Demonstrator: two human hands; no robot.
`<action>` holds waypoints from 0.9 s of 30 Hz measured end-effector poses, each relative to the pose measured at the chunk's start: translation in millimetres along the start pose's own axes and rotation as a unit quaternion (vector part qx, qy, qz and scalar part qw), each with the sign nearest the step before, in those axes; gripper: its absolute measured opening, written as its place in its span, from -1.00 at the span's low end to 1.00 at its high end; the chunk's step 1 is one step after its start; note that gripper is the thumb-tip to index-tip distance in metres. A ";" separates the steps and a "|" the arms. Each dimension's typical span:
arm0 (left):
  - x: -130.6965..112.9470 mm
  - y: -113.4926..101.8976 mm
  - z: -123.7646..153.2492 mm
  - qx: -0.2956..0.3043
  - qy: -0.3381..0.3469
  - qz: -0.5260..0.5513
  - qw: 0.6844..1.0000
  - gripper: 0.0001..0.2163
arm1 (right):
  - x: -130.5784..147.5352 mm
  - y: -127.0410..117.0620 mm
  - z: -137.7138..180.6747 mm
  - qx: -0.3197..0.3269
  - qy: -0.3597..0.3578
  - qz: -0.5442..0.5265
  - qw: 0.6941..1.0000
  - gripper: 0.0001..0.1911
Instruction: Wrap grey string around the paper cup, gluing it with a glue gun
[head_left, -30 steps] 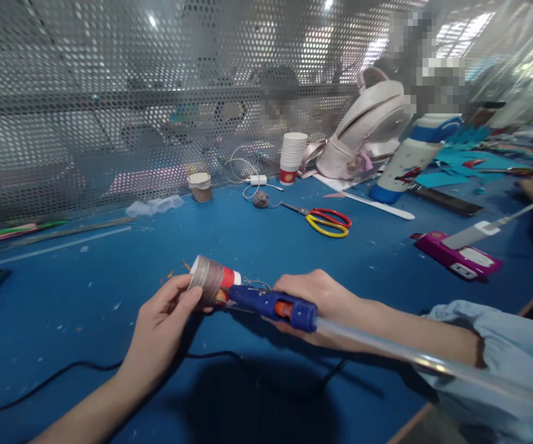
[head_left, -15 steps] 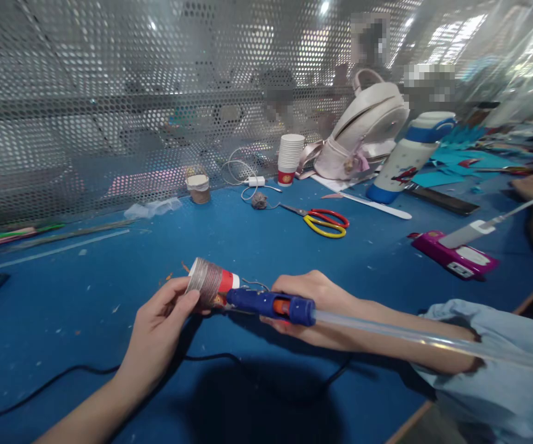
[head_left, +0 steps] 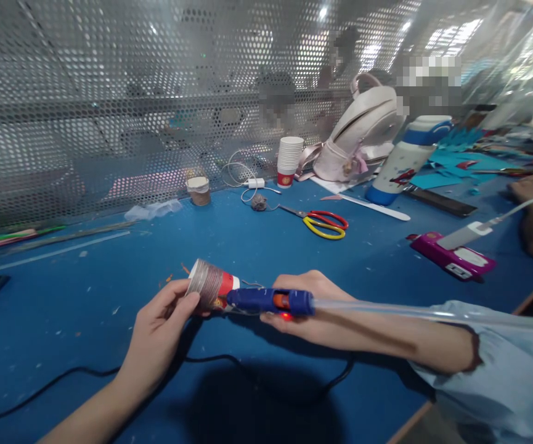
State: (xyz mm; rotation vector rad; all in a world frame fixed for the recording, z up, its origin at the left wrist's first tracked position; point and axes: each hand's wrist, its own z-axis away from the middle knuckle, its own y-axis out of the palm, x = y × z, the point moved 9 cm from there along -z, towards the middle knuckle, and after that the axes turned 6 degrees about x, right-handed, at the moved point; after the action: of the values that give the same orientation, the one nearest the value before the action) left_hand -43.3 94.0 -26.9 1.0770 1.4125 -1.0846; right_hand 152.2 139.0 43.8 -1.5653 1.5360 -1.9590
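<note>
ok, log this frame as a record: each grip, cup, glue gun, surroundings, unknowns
left grip: holding cup
right grip: around glue gun
cup: tilted, mouth to the left; yarn wound around the mouth end, red band and white base uncovered
glue gun: front end at cup's side; glue stick out the back; red light below
surface: blue table
beyond: scissors, yarn ball, cup stack, bottle
unknown: whether gun touches cup
</note>
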 end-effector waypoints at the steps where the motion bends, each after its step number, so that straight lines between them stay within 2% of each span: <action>1: 0.3 0.5 -0.1 0.002 -0.001 0.002 1.000 -0.80 | 2.3 2.5 0.9 0.003 -0.012 0.007 1.000 -0.79; 5: -0.1 1.5 0.2 0.006 0.001 0.005 1.000 -0.80 | 5.4 7.7 3.3 0.000 -0.045 0.034 0.998 -0.81; 13: -2.0 0.2 1.7 0.006 0.004 -0.021 1.000 -0.80 | -2.1 -1.8 1.0 -0.007 -0.009 0.037 0.999 -0.82; 17: -2.4 2.4 0.0 0.006 0.004 -0.005 1.000 -0.80 | 2.6 10.1 4.9 0.003 -0.067 0.029 0.997 -0.80; 21: -1.7 3.6 -1.3 0.001 -0.006 0.006 1.000 -0.79 | 7.7 19.0 11.8 -0.016 -0.145 0.092 0.985 -0.83; 24: -3.0 4.6 -1.5 0.002 -0.004 0.002 1.000 -0.79 | 7.6 21.7 14.0 -0.004 -0.160 0.110 0.981 -0.83; 27: -4.7 4.9 -0.8 0.001 -0.001 0.001 1.000 -0.79 | 9.4 16.0 15.0 -0.019 -0.158 0.115 0.980 -0.83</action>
State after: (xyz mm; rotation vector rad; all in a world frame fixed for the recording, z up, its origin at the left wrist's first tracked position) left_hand -38.2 95.4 -22.5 1.0795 1.4083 -1.0856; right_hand 153.7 116.8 35.3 -1.5444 1.5475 -1.4844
